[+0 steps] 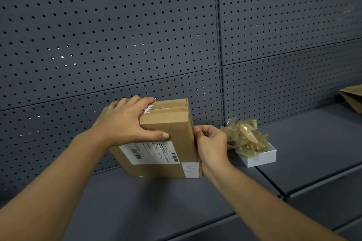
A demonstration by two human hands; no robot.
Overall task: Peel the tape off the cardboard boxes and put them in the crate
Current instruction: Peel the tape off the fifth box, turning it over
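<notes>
Item: cardboard box, tilted on shelf, frame centre. L hand fingers gripping top; R hand fingers pinching at 3 o'clock edge, prob. tape. Advise peeling low, slowly. Tape wad at 3 o'clock.

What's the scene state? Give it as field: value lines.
setting: dark shelf with pegboard back
box: cardboard box, tilted, bottom edge on shelf, still taped
left hand: left hand grips box top
right hand: right hand pinching at box's right edge
tape pile: peeled tape heaped in white tray, right of box
other: brown cardboard at far right
</notes>
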